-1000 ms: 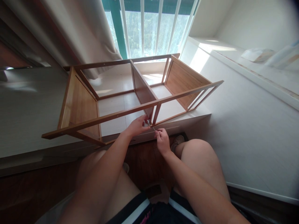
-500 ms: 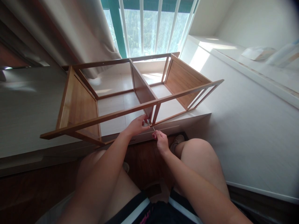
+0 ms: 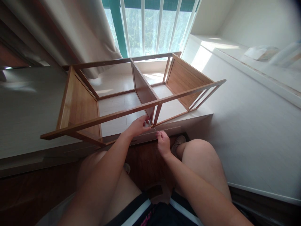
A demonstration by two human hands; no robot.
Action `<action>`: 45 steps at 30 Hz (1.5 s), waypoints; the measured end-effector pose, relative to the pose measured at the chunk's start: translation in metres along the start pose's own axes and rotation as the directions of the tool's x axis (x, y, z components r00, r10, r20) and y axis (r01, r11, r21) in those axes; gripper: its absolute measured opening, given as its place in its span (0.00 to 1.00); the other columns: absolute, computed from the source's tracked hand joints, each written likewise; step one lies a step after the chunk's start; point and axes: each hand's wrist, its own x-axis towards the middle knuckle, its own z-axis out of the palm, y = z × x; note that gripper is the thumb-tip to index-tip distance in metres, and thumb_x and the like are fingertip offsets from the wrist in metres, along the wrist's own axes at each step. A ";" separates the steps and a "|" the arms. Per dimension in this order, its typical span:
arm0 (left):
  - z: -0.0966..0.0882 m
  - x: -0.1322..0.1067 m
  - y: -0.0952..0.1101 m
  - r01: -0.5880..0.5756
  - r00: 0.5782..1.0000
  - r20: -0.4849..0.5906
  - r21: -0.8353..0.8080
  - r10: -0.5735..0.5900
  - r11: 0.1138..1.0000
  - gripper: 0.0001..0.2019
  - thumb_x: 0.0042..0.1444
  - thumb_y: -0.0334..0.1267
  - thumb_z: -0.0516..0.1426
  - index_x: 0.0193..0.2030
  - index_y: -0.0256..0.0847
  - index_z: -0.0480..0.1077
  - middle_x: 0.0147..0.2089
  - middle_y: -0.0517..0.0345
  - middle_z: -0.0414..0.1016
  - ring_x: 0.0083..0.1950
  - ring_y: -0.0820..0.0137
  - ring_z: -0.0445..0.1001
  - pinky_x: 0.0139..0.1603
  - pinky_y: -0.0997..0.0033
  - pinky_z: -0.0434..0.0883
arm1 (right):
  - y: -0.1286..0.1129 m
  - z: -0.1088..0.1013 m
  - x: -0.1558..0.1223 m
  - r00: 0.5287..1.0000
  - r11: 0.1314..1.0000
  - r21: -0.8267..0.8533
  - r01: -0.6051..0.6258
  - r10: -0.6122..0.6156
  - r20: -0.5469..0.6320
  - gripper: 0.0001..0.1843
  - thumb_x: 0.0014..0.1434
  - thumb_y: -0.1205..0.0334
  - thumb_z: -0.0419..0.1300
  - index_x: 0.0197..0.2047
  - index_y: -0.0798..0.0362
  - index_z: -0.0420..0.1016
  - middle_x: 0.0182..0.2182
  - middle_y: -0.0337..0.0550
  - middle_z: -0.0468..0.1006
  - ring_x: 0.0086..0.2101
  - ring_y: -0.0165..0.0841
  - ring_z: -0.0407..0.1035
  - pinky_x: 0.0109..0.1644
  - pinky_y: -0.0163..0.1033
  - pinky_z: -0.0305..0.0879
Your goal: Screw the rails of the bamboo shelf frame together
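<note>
Head view: the right hand (image 3: 164, 142), pinching a thin rod (image 3: 155, 129), has drawn its fingers in, suggesting turning at the wooden shelf frame (image 3: 117, 115), the left hand (image 3: 138, 126)'s hold unclear.

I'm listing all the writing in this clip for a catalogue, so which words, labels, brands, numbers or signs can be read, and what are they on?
None can be read.
Pink lettering on the dark shorts: too blurred to read.
Wooden frame: no writing visible.
Thin rod in the right hand: too small to show any marking.
Pale bundle on the ledge: too blurred to tell.
</note>
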 end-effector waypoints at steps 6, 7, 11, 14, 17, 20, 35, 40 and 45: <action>0.001 0.000 -0.002 -0.004 1.000 -0.008 -0.014 0.003 1.000 0.17 0.46 0.43 0.60 0.43 0.43 0.65 0.38 0.59 0.72 0.34 0.71 0.68 0.34 0.71 0.65 | -0.006 -0.003 0.000 0.996 0.980 -0.184 0.080 -0.084 -0.014 0.22 0.67 0.52 0.45 0.24 0.52 0.59 0.27 0.38 0.64 0.28 0.29 0.60 0.35 0.35 0.54; 0.001 0.000 -0.002 -0.004 1.000 -0.006 -0.017 0.004 1.000 0.17 0.46 0.42 0.60 0.43 0.43 0.65 0.39 0.59 0.72 0.34 0.71 0.68 0.34 0.71 0.65 | -0.007 -0.004 -0.001 0.995 0.970 -0.223 0.093 -0.098 -0.011 0.21 0.68 0.53 0.45 0.24 0.52 0.59 0.27 0.38 0.64 0.29 0.29 0.60 0.35 0.35 0.54; 0.001 0.000 -0.003 -0.002 1.000 0.003 -0.020 0.002 1.000 0.17 0.46 0.42 0.60 0.43 0.43 0.65 0.39 0.59 0.72 0.34 0.71 0.68 0.34 0.71 0.66 | -0.010 -0.007 -0.002 0.983 0.897 -0.406 0.175 -0.181 0.024 0.19 0.68 0.54 0.44 0.28 0.51 0.62 0.31 0.41 0.68 0.32 0.30 0.62 0.36 0.35 0.53; 0.002 0.001 -0.002 0.001 1.000 0.004 -0.010 -0.001 1.000 0.17 0.47 0.43 0.60 0.43 0.43 0.64 0.39 0.59 0.72 0.34 0.71 0.69 0.33 0.71 0.66 | -0.010 -0.008 -0.002 0.966 0.808 -0.536 0.245 -0.248 0.069 0.18 0.68 0.55 0.44 0.30 0.51 0.64 0.33 0.43 0.70 0.35 0.32 0.63 0.37 0.36 0.53; 0.002 0.000 -0.001 0.002 1.000 -0.002 0.001 -0.002 1.000 0.17 0.47 0.43 0.60 0.43 0.43 0.64 0.39 0.58 0.72 0.34 0.71 0.69 0.33 0.71 0.66 | -0.008 -0.008 -0.002 0.958 0.749 -0.606 0.269 -0.274 0.086 0.18 0.68 0.55 0.44 0.30 0.51 0.66 0.33 0.44 0.71 0.36 0.33 0.63 0.37 0.37 0.53; 0.002 0.000 -0.001 -0.003 1.000 -0.007 0.003 0.003 1.000 0.16 0.47 0.42 0.60 0.43 0.43 0.64 0.39 0.58 0.71 0.34 0.71 0.68 0.33 0.71 0.65 | -0.006 -0.008 -0.002 0.965 0.776 -0.581 0.247 -0.251 0.075 0.19 0.68 0.54 0.44 0.29 0.51 0.65 0.33 0.45 0.71 0.35 0.33 0.64 0.35 0.37 0.52; 0.001 -0.001 0.000 0.013 1.000 -0.001 0.002 -0.013 1.000 0.17 0.47 0.43 0.59 0.43 0.42 0.64 0.38 0.59 0.71 0.33 0.71 0.68 0.33 0.71 0.65 | -0.004 0.008 0.005 0.893 0.681 0.579 -0.449 0.358 0.273 0.24 0.54 0.43 0.57 0.20 0.52 0.57 0.21 0.37 0.66 0.19 0.26 0.60 0.16 0.31 0.53; 0.000 0.000 0.002 0.004 1.000 0.003 -0.007 -0.004 1.000 0.16 0.47 0.43 0.59 0.42 0.42 0.65 0.38 0.59 0.71 0.34 0.71 0.68 0.34 0.70 0.65 | -0.006 0.008 -0.001 0.891 0.667 0.593 -0.452 0.373 0.259 0.23 0.55 0.44 0.56 0.21 0.52 0.56 0.20 0.36 0.65 0.19 0.25 0.59 0.16 0.30 0.52; 0.000 0.000 0.004 0.024 1.000 0.003 -0.006 -0.024 1.000 0.15 0.47 0.41 0.58 0.42 0.42 0.65 0.37 0.59 0.71 0.34 0.71 0.68 0.34 0.70 0.65 | -0.002 0.010 -0.009 0.912 0.790 0.459 -0.407 0.384 0.148 0.23 0.57 0.42 0.52 0.22 0.51 0.58 0.18 0.35 0.64 0.18 0.26 0.58 0.17 0.30 0.52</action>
